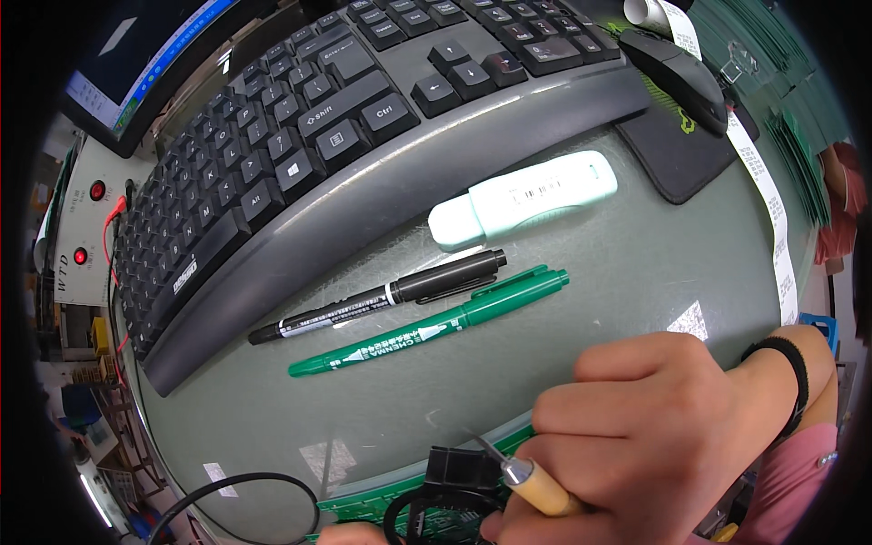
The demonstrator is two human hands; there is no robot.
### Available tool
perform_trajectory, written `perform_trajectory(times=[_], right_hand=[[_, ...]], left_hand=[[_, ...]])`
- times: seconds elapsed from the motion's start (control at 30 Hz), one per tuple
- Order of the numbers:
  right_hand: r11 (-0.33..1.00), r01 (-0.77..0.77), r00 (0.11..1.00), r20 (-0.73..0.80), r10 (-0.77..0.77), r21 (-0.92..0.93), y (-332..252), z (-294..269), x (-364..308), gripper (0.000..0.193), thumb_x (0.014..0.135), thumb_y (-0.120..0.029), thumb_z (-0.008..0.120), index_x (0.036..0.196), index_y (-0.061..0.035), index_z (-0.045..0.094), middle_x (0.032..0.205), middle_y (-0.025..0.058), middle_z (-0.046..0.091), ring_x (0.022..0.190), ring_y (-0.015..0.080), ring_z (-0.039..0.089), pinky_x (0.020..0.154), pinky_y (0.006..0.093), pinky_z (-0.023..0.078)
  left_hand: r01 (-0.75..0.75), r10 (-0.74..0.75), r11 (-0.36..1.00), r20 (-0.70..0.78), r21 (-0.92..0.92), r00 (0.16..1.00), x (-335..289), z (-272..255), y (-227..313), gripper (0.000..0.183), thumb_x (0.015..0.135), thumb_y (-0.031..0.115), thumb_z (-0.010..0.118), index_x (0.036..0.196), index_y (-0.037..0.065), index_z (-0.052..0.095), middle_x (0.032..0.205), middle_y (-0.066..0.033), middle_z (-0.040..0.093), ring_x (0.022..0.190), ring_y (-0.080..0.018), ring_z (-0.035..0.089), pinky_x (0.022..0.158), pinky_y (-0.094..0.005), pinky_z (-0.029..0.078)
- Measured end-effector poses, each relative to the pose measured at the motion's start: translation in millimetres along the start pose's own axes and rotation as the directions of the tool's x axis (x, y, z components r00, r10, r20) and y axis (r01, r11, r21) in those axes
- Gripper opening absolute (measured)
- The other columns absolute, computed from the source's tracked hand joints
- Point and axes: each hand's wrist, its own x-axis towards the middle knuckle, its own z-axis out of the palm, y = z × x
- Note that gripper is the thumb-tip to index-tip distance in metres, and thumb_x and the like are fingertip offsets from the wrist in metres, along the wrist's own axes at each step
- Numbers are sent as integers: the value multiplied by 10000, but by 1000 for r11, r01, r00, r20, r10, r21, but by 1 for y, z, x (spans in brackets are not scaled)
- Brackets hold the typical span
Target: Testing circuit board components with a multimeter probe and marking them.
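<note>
My right hand (649,418) is closed around the short wooden handle (543,490) of a small hand tool. From its metal collar a thin metal shaft (490,448) reaches over a black block-shaped part (463,468). Under that part lies a green circuit board (363,498) at the bottom of the view, with a round black ring (392,522) on it. Only a sliver of my left hand (352,534) shows at the lower edge beside the board. Its fingers are mostly out of sight, so its grip cannot be made out.
A green marker (427,329) and a black marker (363,304) lie ahead of my hands, with a pale mint correction tape (527,200) beyond. A black keyboard (363,209), mouse (677,77) on a pad (677,154), and paper strip (772,218) stand farther off. A black cable (227,479) curves at left.
</note>
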Motion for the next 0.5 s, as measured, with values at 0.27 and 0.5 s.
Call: perform_trajectory(times=[0.27,0.5], right_hand=[[1000,-8,1000,18,8,20,5,0,-1,166,464,-182,657,604,-152,574,585,-9,348,487,173,400,411,293,291],[1000,16,1000,22,-17,6,3,-1,0,146,490,-158,677,592,-146,574,583,-2,359,485,181,406,408,306,295]], left_hand=[[12,-12,1000,13,-3,1000,0,4,-4,207,778,212,608,940,154,724,1133,-4,698,1181,-174,591,968,-502,213],[-1,4,999,-56,51,998,1,4,-2,175,750,209,639,897,163,722,1107,4,706,1168,-168,597,966,-502,216]])
